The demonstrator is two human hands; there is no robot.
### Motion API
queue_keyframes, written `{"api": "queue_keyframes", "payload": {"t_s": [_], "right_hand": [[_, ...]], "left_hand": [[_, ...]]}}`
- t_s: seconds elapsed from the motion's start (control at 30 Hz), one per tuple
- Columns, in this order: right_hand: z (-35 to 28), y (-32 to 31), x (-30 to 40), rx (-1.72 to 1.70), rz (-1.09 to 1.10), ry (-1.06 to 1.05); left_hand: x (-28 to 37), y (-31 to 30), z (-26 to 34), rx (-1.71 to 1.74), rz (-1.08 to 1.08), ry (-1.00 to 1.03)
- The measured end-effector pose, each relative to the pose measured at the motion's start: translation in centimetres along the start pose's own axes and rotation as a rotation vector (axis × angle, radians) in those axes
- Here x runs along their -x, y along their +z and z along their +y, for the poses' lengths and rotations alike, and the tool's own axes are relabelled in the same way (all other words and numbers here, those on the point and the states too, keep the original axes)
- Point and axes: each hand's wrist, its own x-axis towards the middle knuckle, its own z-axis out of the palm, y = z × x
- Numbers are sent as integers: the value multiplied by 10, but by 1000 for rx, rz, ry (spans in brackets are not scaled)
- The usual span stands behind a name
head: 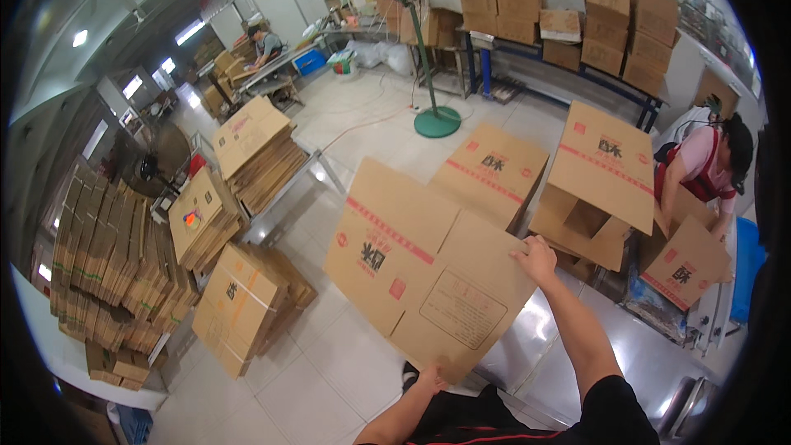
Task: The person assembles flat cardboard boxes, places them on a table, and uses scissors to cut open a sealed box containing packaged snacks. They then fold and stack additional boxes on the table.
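Note:
A flattened cardboard carton with red and black print spans the space before me, held between both hands. My left hand grips its near edge at the bottom. On its right edge, my right hand has its fingers over the board, the thumb side partly hidden. Just behind it stands another printed carton. Right of that, a carton with its flaps open sits close to the metal table.
A co-worker at the right handles a printed carton beside a machine. Stacks of flat cardboard and a strapped bundle stand at the left. A green pedestal fan stands ahead. Another person works far back.

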Motion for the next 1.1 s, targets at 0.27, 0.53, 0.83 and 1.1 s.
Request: {"api": "queue_keyframes", "payload": {"t_s": [0.27, 0.53, 0.83, 1.1], "right_hand": [[-136, -166, 86, 120, 354, -372], [-180, -133, 181, 329, 493, 51], [-222, -49, 169, -1039, 855, 650], [-195, -56, 155, -1001, 741, 564]], "left_hand": [[211, -1, 248, -461, 324, 1632], [302, -97, 445, -1746, 197, 1887], [305, -72, 487, -1901, -114, 1845], [312, -48, 500, -2041, -174, 1376]]}}
